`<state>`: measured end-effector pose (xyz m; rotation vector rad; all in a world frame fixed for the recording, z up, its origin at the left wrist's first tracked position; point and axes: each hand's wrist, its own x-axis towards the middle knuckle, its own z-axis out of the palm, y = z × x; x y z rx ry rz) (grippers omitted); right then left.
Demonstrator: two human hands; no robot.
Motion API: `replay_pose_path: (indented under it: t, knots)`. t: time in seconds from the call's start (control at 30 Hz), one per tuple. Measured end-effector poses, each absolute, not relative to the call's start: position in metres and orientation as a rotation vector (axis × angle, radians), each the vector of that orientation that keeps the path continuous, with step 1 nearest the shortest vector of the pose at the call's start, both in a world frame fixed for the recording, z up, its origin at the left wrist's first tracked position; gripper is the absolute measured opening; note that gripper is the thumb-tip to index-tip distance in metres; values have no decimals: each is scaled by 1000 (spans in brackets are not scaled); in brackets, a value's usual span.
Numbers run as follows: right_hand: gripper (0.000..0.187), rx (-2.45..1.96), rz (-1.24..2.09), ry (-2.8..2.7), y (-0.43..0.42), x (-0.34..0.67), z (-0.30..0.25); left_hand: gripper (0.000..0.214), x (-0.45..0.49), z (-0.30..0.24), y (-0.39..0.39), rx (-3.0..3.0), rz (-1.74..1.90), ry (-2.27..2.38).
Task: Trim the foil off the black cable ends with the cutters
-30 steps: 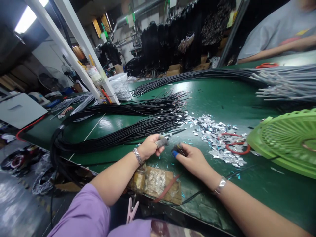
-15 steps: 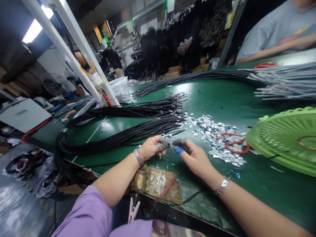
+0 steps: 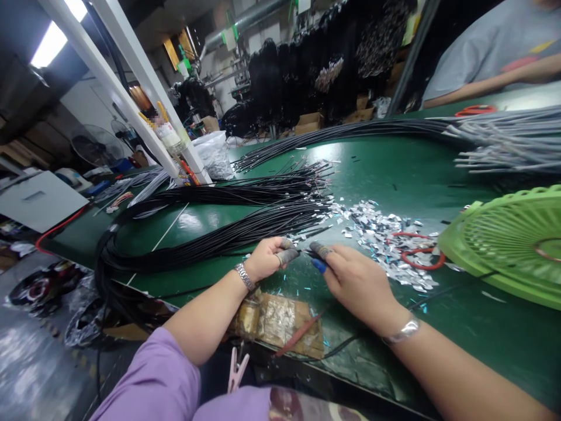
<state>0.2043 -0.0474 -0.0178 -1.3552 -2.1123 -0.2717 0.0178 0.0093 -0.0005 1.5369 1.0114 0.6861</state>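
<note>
Left hand (image 3: pixel 272 257) pinching a black cable end (image 3: pixel 302 252), right hand (image 3: pixel 357 278) close beside it

Nearest, at the edge of the green table (image 3: pixel 368 169), lies a tape-covered pad (image 3: pixel 280 324), below and toward the person from both hands. Just beyond it, the left thumb and forefinger, in grey finger covers, look pressed together on the cable end. It pokes out past the left fingertips toward the right hand, its long axis running roughly left to right across the gap. The left hand is the nearer; the right, with blue on its thumb, comes in from the opposite side, fingertips bunched, and whether they pinch anything I cannot tell.

Past the left hand, a black cable bundle (image 3: pixel 219 237) lies in the same direction, cut ends pointing right. Silver foil scraps (image 3: pixel 385 240) spread beyond the right hand. Farther off are grey cables (image 3: pixel 504 140) and a co-worker's grey sleeve (image 3: pixel 460 64).
</note>
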Motion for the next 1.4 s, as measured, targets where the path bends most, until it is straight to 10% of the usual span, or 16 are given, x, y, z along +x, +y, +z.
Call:
replay_pose_path:
  t: [0.73, 1.4]
  knots:
    - [20, -1393, -351, -2209, -48, 203, -15, 28, 13, -12, 10, 1857, 665, 1029]
    - [40, -1082, 1311, -993, -40, 187, -16, 55, 17, -7, 11, 1570, 515, 839]
